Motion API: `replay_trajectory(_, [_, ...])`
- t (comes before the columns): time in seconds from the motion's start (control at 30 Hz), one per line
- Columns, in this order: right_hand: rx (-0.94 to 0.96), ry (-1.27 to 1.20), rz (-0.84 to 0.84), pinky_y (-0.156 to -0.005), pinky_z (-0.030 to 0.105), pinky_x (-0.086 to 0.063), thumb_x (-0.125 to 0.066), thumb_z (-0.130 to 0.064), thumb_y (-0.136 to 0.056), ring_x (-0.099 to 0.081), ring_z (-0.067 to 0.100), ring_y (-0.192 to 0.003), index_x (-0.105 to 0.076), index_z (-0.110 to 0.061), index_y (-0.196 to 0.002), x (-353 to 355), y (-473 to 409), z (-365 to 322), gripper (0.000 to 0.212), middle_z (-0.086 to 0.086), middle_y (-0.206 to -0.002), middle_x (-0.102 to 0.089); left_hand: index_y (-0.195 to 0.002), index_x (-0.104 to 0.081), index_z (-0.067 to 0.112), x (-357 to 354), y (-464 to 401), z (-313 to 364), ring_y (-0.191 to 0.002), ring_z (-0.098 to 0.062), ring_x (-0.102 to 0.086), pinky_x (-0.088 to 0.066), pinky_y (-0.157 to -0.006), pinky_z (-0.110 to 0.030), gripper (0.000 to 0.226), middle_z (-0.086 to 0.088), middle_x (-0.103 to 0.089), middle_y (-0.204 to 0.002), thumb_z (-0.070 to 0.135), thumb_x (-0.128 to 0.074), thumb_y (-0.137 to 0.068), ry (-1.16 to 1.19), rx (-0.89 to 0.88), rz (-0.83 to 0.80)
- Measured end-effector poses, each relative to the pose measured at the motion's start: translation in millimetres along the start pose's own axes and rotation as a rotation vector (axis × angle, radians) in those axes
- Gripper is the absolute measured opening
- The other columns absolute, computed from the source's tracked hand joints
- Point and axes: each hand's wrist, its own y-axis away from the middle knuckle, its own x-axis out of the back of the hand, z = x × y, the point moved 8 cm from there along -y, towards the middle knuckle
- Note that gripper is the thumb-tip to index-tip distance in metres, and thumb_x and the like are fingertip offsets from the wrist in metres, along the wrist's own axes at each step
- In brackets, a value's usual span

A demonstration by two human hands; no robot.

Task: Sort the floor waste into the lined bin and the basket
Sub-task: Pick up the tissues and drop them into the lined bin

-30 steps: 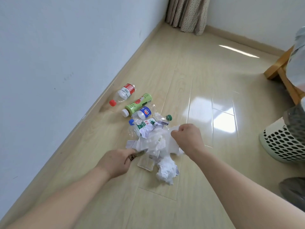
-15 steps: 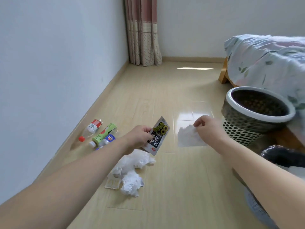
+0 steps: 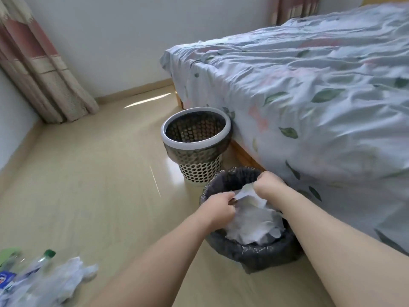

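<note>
Both my hands hover over the lined bin (image 3: 254,254), a bin with a dark plastic bag that holds crumpled white paper (image 3: 254,224). My right hand (image 3: 269,185) pinches a white paper sheet (image 3: 246,191) above the bin's opening. My left hand (image 3: 218,207) is curled round the snack packet (image 3: 231,202), of which only a dark sliver shows under the fingers. The perforated basket (image 3: 168,138) with a white rim stands just behind the bin. Floor waste lies at the bottom left: crumpled paper (image 3: 66,278) and plastic bottles (image 3: 42,261).
A bed (image 3: 309,96) with a leaf-print cover runs along the right, close against the bin and basket. Curtains (image 3: 39,80) hang at the far left corner. Open wooden floor (image 3: 99,185) stretches between the waste pile and the two containers.
My view has swung right from the floor pile to the containers. Both hands carried the packet and the paper sheet from mid-floor to above the lined bin.
</note>
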Motion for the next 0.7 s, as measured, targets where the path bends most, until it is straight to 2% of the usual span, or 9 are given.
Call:
replay_trajectory(0.07, [0.025,-0.028,0.076,-0.093,0.029,-0.043,-0.047,-0.008,-0.088,-0.051,0.032,-0.117,-0.051,-0.006,-0.126,5,-8,-2,0.038,0.014,-0.127,-0.053,-0.096,-0.058,0.016,-10,-6,9,-0.107,-0.023,-0.059,-0.049,-0.095,-0.039,0.021,-0.006,-0.065,-0.112,0.012,-0.043,-0.083,-0.079,0.005,-0.024])
replay_trajectory(0.13, [0.096,-0.036,0.134,-0.102,0.039,-0.043,-0.045,-0.009,-0.081,-0.048,0.035,-0.122,-0.051,-0.011,-0.13,6,-11,-14,0.05,0.015,-0.133,-0.051,-0.109,-0.067,0.015,6,-9,15,-0.112,-0.023,-0.058,-0.048,-0.095,-0.034,0.035,-0.003,-0.065,-0.119,0.011,-0.043,-0.084,-0.073,-0.021,0.101])
replay_trajectory(0.2, [0.168,-0.013,0.166,-0.103,0.043,-0.042,-0.046,-0.01,-0.08,-0.046,0.036,-0.122,-0.054,-0.013,-0.128,1,-9,-30,0.049,0.015,-0.132,-0.051,-0.114,-0.067,0.016,31,-4,14,-0.112,-0.022,-0.056,-0.047,-0.094,-0.032,0.038,-0.002,-0.065,-0.12,0.01,-0.042,-0.086,-0.1,-0.037,0.219])
replay_trajectory(0.27, [0.25,0.012,0.156,-0.105,0.043,-0.04,-0.046,-0.013,-0.086,-0.043,0.034,-0.125,-0.05,-0.012,-0.132,-14,1,-55,0.046,0.014,-0.135,-0.048,-0.113,-0.067,0.014,61,7,-2,-0.111,-0.023,-0.057,-0.047,-0.094,-0.033,0.036,-0.004,-0.065,-0.118,0.009,-0.041,-0.088,-0.113,-0.024,0.292])
replay_trajectory(0.4, [0.451,0.038,0.078,-0.104,0.044,-0.04,-0.049,-0.014,-0.089,-0.043,0.031,-0.124,-0.043,-0.012,-0.134,-65,36,-119,0.045,0.012,-0.133,-0.047,-0.12,-0.063,0.014,116,43,-70,-0.116,-0.023,-0.056,-0.045,-0.097,-0.032,0.039,-0.005,-0.063,-0.125,0.01,-0.039,-0.09,-0.106,0.099,0.383])
replay_trajectory(0.53, [0.638,0.079,-0.051,-0.105,0.039,-0.038,-0.047,-0.011,-0.087,-0.04,0.026,-0.128,-0.037,-0.015,-0.14,-152,92,-193,0.054,0.007,-0.139,-0.043,-0.125,-0.059,0.018,163,108,-169,-0.121,-0.02,-0.054,-0.044,-0.102,-0.033,0.044,-0.002,-0.06,-0.131,0.008,-0.036,-0.088,-0.11,0.266,0.412])
replay_trajectory(0.7, [0.804,0.221,-0.275,-0.105,0.031,-0.033,-0.044,-0.012,-0.09,-0.038,0.022,-0.131,-0.035,-0.014,-0.143,-291,176,-264,0.053,0.004,-0.146,-0.038,-0.129,-0.056,0.018,212,216,-294,-0.124,-0.021,-0.052,-0.042,-0.103,-0.033,0.046,-0.004,-0.057,-0.135,0.007,-0.037,-0.089,-0.11,0.442,0.451])
